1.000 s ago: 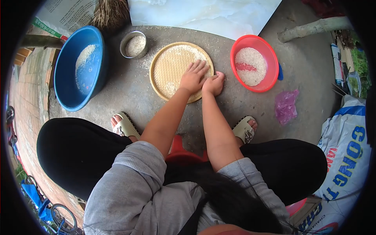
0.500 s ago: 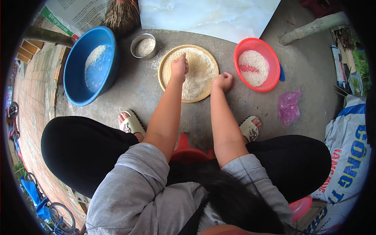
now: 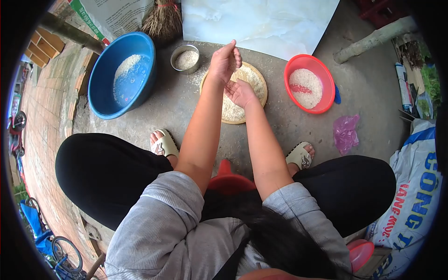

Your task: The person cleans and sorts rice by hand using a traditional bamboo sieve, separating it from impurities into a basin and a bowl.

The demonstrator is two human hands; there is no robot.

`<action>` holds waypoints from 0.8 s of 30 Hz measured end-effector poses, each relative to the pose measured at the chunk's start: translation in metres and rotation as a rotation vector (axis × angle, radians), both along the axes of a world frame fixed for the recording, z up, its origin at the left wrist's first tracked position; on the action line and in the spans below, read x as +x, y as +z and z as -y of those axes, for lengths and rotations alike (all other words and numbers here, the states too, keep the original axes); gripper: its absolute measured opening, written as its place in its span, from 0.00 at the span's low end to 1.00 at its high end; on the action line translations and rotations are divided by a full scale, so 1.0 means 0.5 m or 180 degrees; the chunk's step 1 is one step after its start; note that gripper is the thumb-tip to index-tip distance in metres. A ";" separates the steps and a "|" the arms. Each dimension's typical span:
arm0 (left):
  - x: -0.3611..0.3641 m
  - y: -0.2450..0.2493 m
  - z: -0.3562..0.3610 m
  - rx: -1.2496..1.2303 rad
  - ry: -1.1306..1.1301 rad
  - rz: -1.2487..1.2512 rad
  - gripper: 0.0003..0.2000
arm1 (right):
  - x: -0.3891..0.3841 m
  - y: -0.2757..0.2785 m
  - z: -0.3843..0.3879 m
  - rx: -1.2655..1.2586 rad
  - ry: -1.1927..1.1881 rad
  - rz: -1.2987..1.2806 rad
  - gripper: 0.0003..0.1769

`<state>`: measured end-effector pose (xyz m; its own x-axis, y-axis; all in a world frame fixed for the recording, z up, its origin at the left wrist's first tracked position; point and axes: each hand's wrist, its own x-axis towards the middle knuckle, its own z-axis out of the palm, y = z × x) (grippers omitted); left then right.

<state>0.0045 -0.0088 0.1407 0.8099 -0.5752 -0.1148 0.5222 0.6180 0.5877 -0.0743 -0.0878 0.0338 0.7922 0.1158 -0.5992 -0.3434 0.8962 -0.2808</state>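
Observation:
Over the round woven tray (image 3: 264, 88), which holds white rice grains (image 3: 235, 112), both my hands come close together. My left hand (image 3: 225, 61) is above the tray's left far rim, thumb raised and fingers loosely curled apart, with nothing seen in it. Just below it, my right hand (image 3: 241, 94) turns its palm up over the tray, fingers stretched towards my left wrist. Some rice lies scattered on the floor by the tray's left rim. A small metal bowl (image 3: 185, 59) with rice stands to the left of the tray.
A big blue basin (image 3: 133, 95) with rice is tilted at left; a red basin (image 3: 322, 72) with rice stands at right. A broom (image 3: 162, 21), a marbled panel (image 3: 261, 23), a pink plastic bag (image 3: 346, 134) and a large printed sack (image 3: 413, 186) lie around the floor.
My left hand has risen away from me and loosened from a closed fist. My right hand has moved left from beside the tray to over it, opening its fingers.

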 end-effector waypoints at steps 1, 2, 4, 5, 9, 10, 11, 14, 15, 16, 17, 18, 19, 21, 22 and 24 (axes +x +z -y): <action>-0.006 0.012 0.005 0.0319 -0.0052 0.0226 0.16 | 0.002 0.000 -0.003 -0.0005 -0.0100 0.0003 0.24; -0.011 0.023 0.006 0.0640 -0.0099 0.0450 0.16 | 0.004 0.001 -0.004 -0.0012 -0.0091 0.0006 0.24; -0.020 0.035 0.007 0.0753 -0.0183 0.0498 0.15 | 0.012 -0.007 -0.003 0.0234 -0.0386 0.0001 0.22; -0.023 0.037 0.010 0.0843 -0.0159 0.0620 0.15 | 0.013 -0.011 -0.002 0.0236 -0.0377 0.0003 0.22; -0.035 0.052 0.012 0.1018 -0.0255 0.0988 0.15 | 0.007 0.025 -0.001 0.0209 -0.0702 0.0017 0.17; -0.037 0.055 0.014 0.1031 -0.0285 0.1117 0.15 | 0.005 0.037 0.000 0.0340 -0.0799 -0.0156 0.15; -0.037 0.058 0.014 0.1034 -0.0288 0.1117 0.15 | 0.005 0.049 0.000 0.0343 -0.0802 -0.0157 0.15; -0.037 0.057 0.013 0.1237 -0.0597 0.1317 0.16 | 0.007 0.053 0.009 0.0625 -0.1050 -0.0213 0.14; -0.034 0.058 0.012 0.1389 -0.0686 0.1391 0.17 | 0.009 0.050 0.012 0.0609 -0.1061 -0.0120 0.13; -0.032 0.059 0.011 0.1537 -0.0771 0.1470 0.17 | 0.010 0.048 0.016 0.0590 -0.1070 -0.0024 0.12; -0.032 0.059 0.010 0.1535 -0.0776 0.1473 0.17 | 0.011 0.046 0.018 0.0588 -0.1075 -0.0022 0.12; -0.033 0.061 0.009 0.1477 -0.0835 0.1384 0.18 | 0.012 0.048 0.018 0.0714 -0.1006 -0.0041 0.11; -0.034 0.063 0.008 0.1420 -0.0895 0.1295 0.19 | 0.013 0.049 0.018 0.0840 -0.0936 -0.0060 0.10; -0.035 0.062 0.008 0.1447 -0.1033 0.1260 0.19 | 0.019 0.053 0.017 0.0602 -0.0903 -0.0118 0.10; -0.035 0.059 0.007 0.1476 -0.1172 0.1221 0.19 | 0.021 0.056 0.017 0.0367 -0.0869 -0.0179 0.11; -0.033 0.049 0.005 0.1593 -0.1110 0.1301 0.19 | 0.026 0.053 0.022 0.0413 -0.0840 -0.0260 0.12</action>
